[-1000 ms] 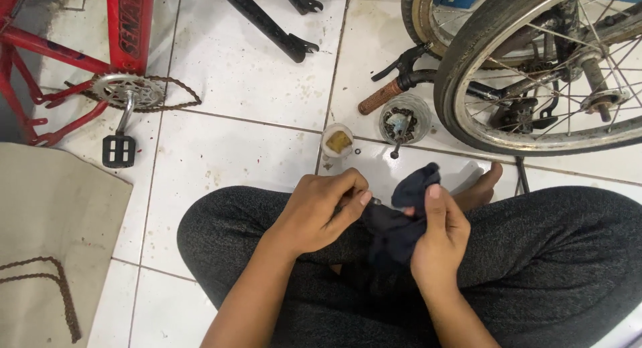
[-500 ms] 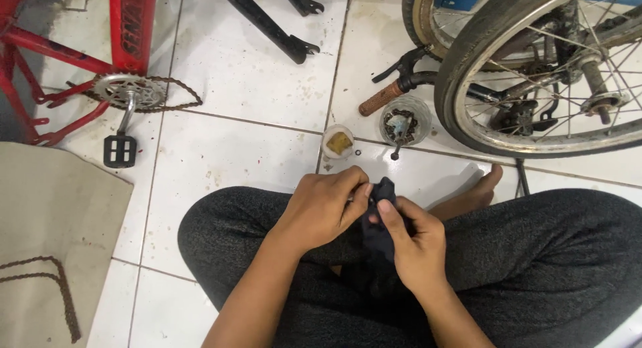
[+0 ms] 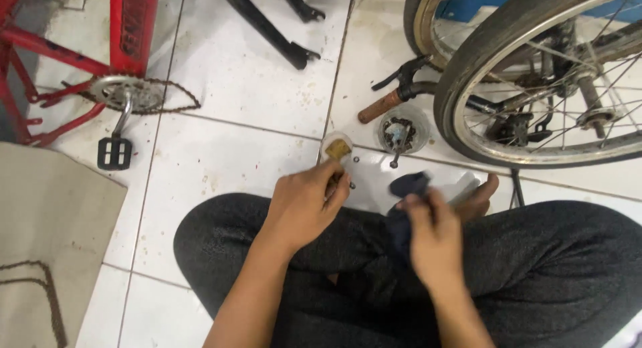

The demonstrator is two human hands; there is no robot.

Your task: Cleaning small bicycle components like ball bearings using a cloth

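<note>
I sit cross-legged on a white tiled floor, in dark trousers. My right hand (image 3: 435,237) grips a dark blue cloth (image 3: 405,189) over my right knee. My left hand (image 3: 304,204) is closed near a small round cup (image 3: 336,148) holding something brownish; what its fingers pinch is too small to tell. A second small round dish (image 3: 399,132) with dark metal parts stands just beyond, by the wheel.
A bicycle wheel (image 3: 535,80) with spokes stands at the upper right, a brown-gripped handlebar (image 3: 388,102) beside it. A red bicycle frame (image 3: 127,27) with chainring, chain and pedal (image 3: 115,152) is upper left. Cardboard (image 3: 47,241) with a loose chain lies at left. A black fork (image 3: 267,27) lies at top.
My hands were together on the cloth; now they have parted. The left hand has moved toward the small cup and the right keeps the cloth.
</note>
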